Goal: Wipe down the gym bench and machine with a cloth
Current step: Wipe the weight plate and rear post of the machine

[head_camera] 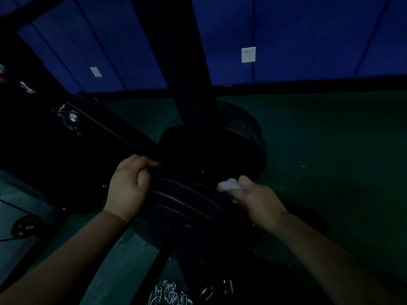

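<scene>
The scene is very dim. A black gym machine fills the middle, with a thick upright post (176, 62) and a slanted black bar (114, 126) running down from the upper left. My left hand (128, 186) grips the lower end of that bar, fingers curled round it. My right hand (253, 197) holds a crumpled white cloth (228, 186) against the dark rounded weight plates (193, 201) beside the post. More black plates (242, 137) stack behind the post.
Green floor (330, 150) spreads to the right and back. Blue wall panels carry a white socket (248, 54). A small black wheel (26, 225) sits at the lower left. A pile of metal chain (169, 291) lies near the bottom edge.
</scene>
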`<state>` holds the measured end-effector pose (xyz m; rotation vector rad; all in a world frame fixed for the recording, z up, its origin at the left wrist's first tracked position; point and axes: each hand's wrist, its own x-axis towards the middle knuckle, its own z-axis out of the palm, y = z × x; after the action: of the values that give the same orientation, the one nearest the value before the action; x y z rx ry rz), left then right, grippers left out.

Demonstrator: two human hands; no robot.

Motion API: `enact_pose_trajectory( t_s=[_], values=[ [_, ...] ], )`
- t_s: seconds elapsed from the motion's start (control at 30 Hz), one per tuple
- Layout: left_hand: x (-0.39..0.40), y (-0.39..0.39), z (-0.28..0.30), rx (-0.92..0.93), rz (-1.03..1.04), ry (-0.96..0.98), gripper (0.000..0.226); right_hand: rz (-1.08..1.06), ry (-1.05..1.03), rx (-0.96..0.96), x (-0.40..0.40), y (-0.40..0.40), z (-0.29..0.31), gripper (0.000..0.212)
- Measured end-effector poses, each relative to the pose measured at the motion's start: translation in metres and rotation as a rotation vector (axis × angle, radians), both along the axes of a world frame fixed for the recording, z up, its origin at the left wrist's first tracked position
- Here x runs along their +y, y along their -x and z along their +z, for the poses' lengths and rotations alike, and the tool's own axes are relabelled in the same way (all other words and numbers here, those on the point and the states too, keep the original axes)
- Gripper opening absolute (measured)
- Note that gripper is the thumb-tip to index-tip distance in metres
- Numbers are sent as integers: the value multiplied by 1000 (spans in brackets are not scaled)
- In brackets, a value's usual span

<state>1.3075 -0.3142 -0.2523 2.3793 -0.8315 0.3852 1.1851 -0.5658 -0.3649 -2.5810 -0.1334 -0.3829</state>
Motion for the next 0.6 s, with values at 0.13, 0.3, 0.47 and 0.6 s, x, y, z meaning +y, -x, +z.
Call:
enact_pose_trajectory(
  t_s=[0.13,0.3,0.47,0.6],
  values=[
    [7,-3,-3,56,22,43,49,-113,-155,-348,-5,-4,21,36],
    [4,-1,0,85,44,50,52,-200,-361,-457,9,-31,61,31],
    [1,2,-1,70,43,17,56,-291,-319,-135,1,-25,26,33],
    [0,6,-2,37,66,23,57,-436,-378,-58,-12,-16,17,38]
  ],
)
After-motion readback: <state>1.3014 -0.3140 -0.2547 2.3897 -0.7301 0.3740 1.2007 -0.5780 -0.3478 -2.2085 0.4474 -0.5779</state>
